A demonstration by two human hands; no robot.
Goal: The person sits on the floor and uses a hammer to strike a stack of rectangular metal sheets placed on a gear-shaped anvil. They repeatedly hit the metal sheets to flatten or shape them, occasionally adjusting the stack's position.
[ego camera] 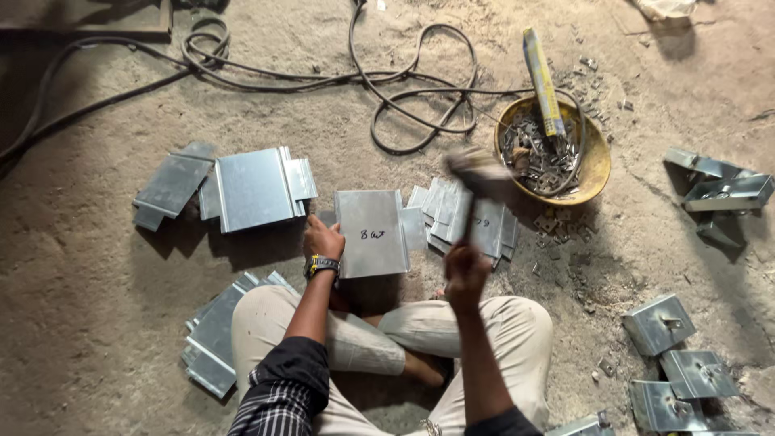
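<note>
1. Head view: person sits cross-legged on a dirt floor. A bent sheet-metal plate lies on the floor just in front of the knees, roughly mid-floor.
2. Left hand rests on the plate's left edge, fingers curled and pressed down on it. Wrist carries a watch.
3. Right hand is closed in a fist around a hammer handle; the head is raised above the plate stack and motion-blurred, so exact finger placement can't be told.
4. Plate handling, my read: thin galvanised sheet, light, stiff across the folds, springy on the flat. Smooth and a bit slippery; cut edges probably sharp. Best held flat-palmed near a folded edge, fingers clear of the strike zone.
5. Around it: more plates fanned in a stack just right of the plate, another group to the left, a pile beside the left knee.
6. Yellow bowl of small metal bits sits toward the far right; cables loop along the far edge. Finished brackets lie near the right corner.
</note>
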